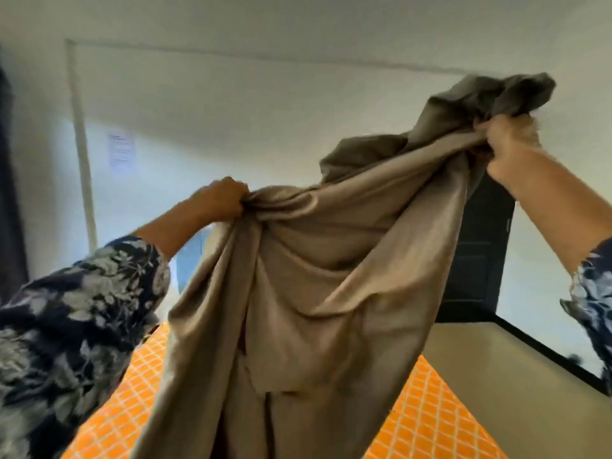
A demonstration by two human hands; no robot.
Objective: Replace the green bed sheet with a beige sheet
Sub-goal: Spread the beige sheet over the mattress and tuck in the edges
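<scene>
A beige sheet (304, 286) hangs bunched in the air above the bed, held up between both hands. My left hand (220, 197) grips a gathered fold at its upper left. My right hand (510, 144) is raised higher at the upper right and grips another bunch, with loose cloth flopping above the fist. Below the sheet lies a mattress (427, 412) with an orange cover and a white diamond pattern. No green sheet is in view.
A white wall with a posted paper (121, 154) stands behind. A dark door (477, 253) is at the right. Beige floor with a black skirting line (516, 372) runs along the bed's right side. A dark curtain edge is at the far left.
</scene>
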